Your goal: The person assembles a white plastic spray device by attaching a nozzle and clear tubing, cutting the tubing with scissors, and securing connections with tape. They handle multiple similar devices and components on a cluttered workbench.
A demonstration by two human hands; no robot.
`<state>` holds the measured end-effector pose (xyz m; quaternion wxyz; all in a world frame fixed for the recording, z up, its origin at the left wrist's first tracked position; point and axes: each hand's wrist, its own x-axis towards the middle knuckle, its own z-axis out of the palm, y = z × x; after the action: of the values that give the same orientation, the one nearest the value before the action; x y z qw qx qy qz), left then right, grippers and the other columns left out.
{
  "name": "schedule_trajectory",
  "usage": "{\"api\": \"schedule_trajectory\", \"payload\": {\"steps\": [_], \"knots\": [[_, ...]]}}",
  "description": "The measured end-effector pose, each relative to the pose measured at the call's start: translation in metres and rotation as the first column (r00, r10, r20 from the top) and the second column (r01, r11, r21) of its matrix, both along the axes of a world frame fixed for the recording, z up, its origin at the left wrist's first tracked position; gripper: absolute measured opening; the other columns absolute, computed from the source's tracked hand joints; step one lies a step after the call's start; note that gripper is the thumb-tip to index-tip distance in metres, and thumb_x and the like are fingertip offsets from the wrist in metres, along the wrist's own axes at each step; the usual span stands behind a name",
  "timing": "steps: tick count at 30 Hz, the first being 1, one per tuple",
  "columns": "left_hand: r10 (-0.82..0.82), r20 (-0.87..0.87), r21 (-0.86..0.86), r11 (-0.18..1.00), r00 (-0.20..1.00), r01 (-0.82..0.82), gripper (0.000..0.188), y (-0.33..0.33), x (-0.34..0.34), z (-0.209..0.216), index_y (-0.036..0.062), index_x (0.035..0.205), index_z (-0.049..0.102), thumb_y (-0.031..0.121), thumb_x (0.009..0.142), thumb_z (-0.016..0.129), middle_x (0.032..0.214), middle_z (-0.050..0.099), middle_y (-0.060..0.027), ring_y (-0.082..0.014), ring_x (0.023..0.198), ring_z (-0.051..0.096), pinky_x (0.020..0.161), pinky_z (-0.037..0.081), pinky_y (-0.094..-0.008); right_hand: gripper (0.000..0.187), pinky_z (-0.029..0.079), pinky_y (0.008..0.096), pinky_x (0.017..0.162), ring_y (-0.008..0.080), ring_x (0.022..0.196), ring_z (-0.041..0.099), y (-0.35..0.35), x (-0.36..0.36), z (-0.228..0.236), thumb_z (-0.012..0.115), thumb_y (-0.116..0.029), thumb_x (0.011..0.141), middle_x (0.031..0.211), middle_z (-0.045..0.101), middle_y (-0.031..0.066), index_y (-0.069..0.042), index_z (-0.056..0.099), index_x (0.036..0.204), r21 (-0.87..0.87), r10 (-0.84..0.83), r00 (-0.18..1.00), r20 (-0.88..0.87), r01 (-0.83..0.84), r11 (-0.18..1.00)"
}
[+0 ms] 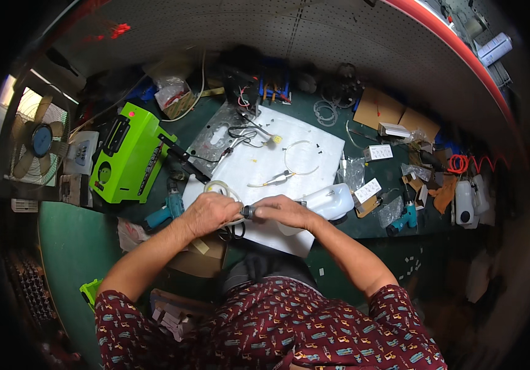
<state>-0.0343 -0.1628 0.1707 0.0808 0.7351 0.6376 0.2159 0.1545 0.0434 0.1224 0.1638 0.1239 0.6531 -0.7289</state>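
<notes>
Both of my hands meet over the front of a white foam sheet [246, 163]. My left hand [212, 213] is closed around a looped pale hose [220, 185]. Between the hands sits a dark round fitting [248, 212], at the fingertips of my right hand [283, 211], whose fingers are bent around its end. Beside the right wrist lies a translucent white plastic tank [333, 201]. Farther back on the sheet rest a thin clear tube with a small inline piece [282, 177] and a dark cable with a yellow connector [275, 139].
A bright green machine housing [130, 154] stands at the left, with a teal power drill [167, 209] in front of it and a fan [41, 140] beyond. Small white boxes [380, 152], plastic bags and another teal drill [405, 219] crowd the right. A perforated panel [289, 34] rises behind.
</notes>
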Motion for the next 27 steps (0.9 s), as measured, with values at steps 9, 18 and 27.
{"api": "schedule_trajectory", "payload": {"steps": [9, 18, 27], "knots": [[0.566, 0.446, 0.329, 0.617, 0.694, -0.715, 0.027, -0.001, 0.027, -0.010, 0.0049, 0.109, 0.071, 0.011, 0.085, 0.080, 0.105, 0.067, -0.0151, -0.0355, 0.098, 0.066, 0.085, 0.054, -0.0427, 0.043, 0.062, 0.0311, 0.066, 0.0186, 0.082, 0.074, 0.023, 0.022, 0.016, 0.075, -0.017, 0.099, 0.103, 0.075, 0.0138, -0.004, 0.053, 0.133, -0.252, -0.238, 0.952, 0.192, 0.282, 0.926], [0.884, -0.026, -0.644, 0.343, 0.468, -0.684, 0.090, -0.042, 0.092, -0.177, 0.0141, 0.157, 0.029, 0.027, 0.085, 0.081, 0.114, 0.071, -0.0300, -0.0494, 0.110, 0.068, 0.095, 0.052, -0.0542, 0.056, 0.038, 0.0228, 0.050, 0.0057, 0.061, 0.052, 0.029, 0.058, 0.021, 0.075, -0.021, 0.099, 0.091, 0.070, 0.0039, -0.005, 0.051, 0.147, -0.129, -0.442, 0.879, 0.177, 0.466, 0.875], [0.733, 0.670, -0.731, 0.623, -0.120, -0.276, 0.088, -0.050, 0.085, -0.142, 0.0101, 0.156, 0.030, -0.004, 0.079, 0.070, 0.087, 0.065, -0.0074, -0.0156, 0.073, 0.063, 0.067, 0.055, -0.0295, 0.039, 0.037, 0.0222, 0.049, 0.0065, 0.059, 0.053, 0.026, 0.059, 0.037, 0.067, -0.026, 0.106, 0.090, 0.070, 0.0046, -0.007, 0.057, 0.138, -0.038, -0.448, 0.877, 0.172, 0.460, 0.887]]}}
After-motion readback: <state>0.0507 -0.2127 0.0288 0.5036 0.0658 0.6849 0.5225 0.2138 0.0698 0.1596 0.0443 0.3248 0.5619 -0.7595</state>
